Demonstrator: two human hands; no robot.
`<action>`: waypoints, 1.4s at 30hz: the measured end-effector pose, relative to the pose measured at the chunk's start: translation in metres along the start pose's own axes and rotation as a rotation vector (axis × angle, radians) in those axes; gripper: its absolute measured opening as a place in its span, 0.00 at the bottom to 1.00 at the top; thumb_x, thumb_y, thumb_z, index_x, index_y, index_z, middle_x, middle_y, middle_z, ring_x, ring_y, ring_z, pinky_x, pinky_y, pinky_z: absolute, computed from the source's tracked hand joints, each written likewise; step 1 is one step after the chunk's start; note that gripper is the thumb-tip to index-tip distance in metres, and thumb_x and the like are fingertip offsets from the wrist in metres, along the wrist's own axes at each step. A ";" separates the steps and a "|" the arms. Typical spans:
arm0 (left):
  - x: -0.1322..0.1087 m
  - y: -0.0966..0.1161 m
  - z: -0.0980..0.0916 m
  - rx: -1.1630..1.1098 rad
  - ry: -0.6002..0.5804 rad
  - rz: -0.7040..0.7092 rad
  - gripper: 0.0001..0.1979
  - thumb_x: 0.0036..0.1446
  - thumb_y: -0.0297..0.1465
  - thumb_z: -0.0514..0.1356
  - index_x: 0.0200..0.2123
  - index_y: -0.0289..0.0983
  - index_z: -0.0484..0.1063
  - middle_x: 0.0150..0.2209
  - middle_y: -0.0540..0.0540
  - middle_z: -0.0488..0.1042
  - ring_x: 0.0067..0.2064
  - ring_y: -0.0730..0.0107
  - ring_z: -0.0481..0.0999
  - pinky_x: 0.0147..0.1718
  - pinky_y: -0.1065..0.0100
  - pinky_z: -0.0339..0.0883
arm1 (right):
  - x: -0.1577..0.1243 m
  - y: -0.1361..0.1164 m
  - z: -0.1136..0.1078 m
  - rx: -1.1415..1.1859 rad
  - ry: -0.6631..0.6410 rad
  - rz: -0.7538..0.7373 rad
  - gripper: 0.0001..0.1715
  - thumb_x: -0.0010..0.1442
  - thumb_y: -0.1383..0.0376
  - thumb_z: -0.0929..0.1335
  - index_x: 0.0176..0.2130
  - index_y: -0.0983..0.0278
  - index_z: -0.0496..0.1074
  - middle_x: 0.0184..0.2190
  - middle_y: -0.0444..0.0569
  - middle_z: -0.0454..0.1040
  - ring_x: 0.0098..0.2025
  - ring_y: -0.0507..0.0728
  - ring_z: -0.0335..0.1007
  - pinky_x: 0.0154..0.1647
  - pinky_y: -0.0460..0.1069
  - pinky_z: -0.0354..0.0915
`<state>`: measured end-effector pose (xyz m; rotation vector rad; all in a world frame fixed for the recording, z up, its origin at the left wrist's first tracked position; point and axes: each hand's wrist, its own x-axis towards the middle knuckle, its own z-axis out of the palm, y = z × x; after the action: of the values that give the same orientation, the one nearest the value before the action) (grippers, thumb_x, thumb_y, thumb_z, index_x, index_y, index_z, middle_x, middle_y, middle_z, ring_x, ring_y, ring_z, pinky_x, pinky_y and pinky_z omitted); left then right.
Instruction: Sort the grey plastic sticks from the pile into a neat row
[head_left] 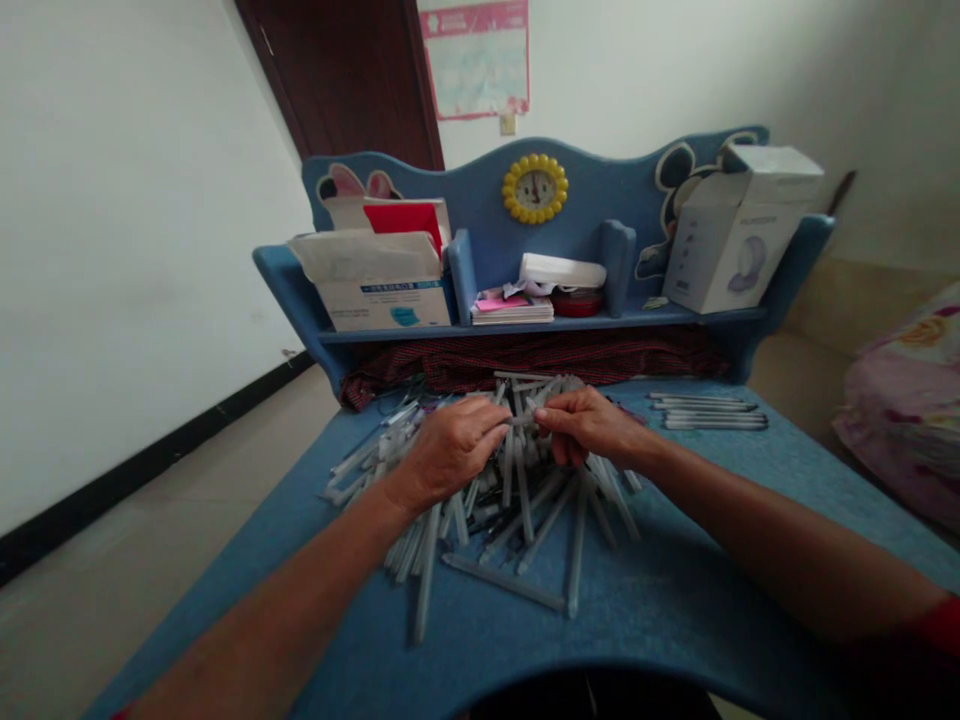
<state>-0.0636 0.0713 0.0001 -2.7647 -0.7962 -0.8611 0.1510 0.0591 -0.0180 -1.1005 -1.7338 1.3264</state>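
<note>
Over a heap of translucent pen barrels (517, 480), my left hand (456, 445) and my right hand (589, 425) come close together with their fingers pinched. Between the fingertips runs a short translucent pen part (520, 420), held at its left end by my left hand and at its right end by my right hand. My fingers cover much of it, so its exact kind is hard to see. Under and in front of both hands, loose barrels lie in many directions, one crosswise (504, 582) at the near side. Dark thin pieces show among them.
Several pens (709, 412) lie side by side at the right of the blue desk (712, 560). Along the back, a checked cloth (540, 360) sits under a shelf holding a mask box (390, 305), notebooks (511, 312) and a white carton (739, 235). A yellow clock (535, 188) is mounted above.
</note>
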 end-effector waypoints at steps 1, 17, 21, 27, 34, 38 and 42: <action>0.003 0.001 0.001 -0.001 -0.015 0.021 0.10 0.61 0.29 0.52 0.38 0.35 0.73 0.33 0.44 0.74 0.36 0.68 0.74 0.38 0.68 0.67 | -0.004 0.001 0.000 0.013 0.023 0.007 0.21 0.56 0.50 0.65 0.25 0.64 0.67 0.13 0.42 0.69 0.12 0.48 0.59 0.12 0.42 0.54; 0.018 0.010 0.021 -0.053 -0.034 0.055 0.07 0.60 0.29 0.54 0.34 0.34 0.72 0.30 0.44 0.73 0.34 0.68 0.72 0.34 0.69 0.65 | -0.030 0.015 0.000 -0.036 0.293 -0.003 0.14 0.56 0.54 0.64 0.30 0.63 0.66 0.13 0.39 0.68 0.12 0.48 0.59 0.12 0.41 0.54; 0.017 0.013 0.025 -0.055 0.004 0.057 0.07 0.60 0.29 0.54 0.33 0.34 0.71 0.29 0.45 0.72 0.33 0.68 0.71 0.34 0.69 0.65 | -0.032 0.020 -0.003 -0.012 0.278 -0.011 0.18 0.57 0.53 0.64 0.24 0.63 0.64 0.13 0.40 0.68 0.12 0.47 0.58 0.12 0.41 0.53; 0.014 0.021 0.024 0.012 0.084 0.106 0.07 0.60 0.28 0.54 0.32 0.33 0.70 0.29 0.44 0.72 0.33 0.67 0.71 0.34 0.67 0.65 | -0.031 0.020 -0.002 0.126 0.263 0.047 0.22 0.56 0.50 0.64 0.22 0.64 0.64 0.10 0.41 0.66 0.09 0.47 0.56 0.10 0.42 0.50; 0.015 0.030 0.018 0.117 0.138 0.164 0.07 0.60 0.27 0.54 0.33 0.32 0.71 0.30 0.43 0.73 0.33 0.66 0.71 0.35 0.66 0.66 | -0.033 0.009 0.002 0.270 0.268 0.088 0.21 0.55 0.52 0.64 0.21 0.64 0.63 0.08 0.42 0.66 0.08 0.47 0.53 0.08 0.42 0.46; 0.015 0.027 0.014 0.103 0.133 0.129 0.08 0.60 0.30 0.55 0.36 0.31 0.72 0.32 0.42 0.74 0.35 0.64 0.73 0.37 0.65 0.67 | -0.033 0.006 -0.001 0.319 0.277 0.059 0.20 0.55 0.52 0.64 0.21 0.64 0.64 0.09 0.42 0.67 0.07 0.46 0.52 0.08 0.42 0.45; 0.012 0.017 0.010 0.067 0.090 0.036 0.12 0.60 0.32 0.53 0.39 0.31 0.73 0.34 0.41 0.76 0.37 0.64 0.75 0.38 0.66 0.67 | -0.032 0.006 -0.009 0.338 0.346 0.011 0.20 0.55 0.51 0.65 0.22 0.64 0.64 0.10 0.42 0.68 0.08 0.47 0.54 0.08 0.42 0.45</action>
<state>-0.0413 0.0653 -0.0007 -2.6536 -0.7442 -0.9270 0.1734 0.0338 -0.0220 -1.0685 -1.2046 1.2885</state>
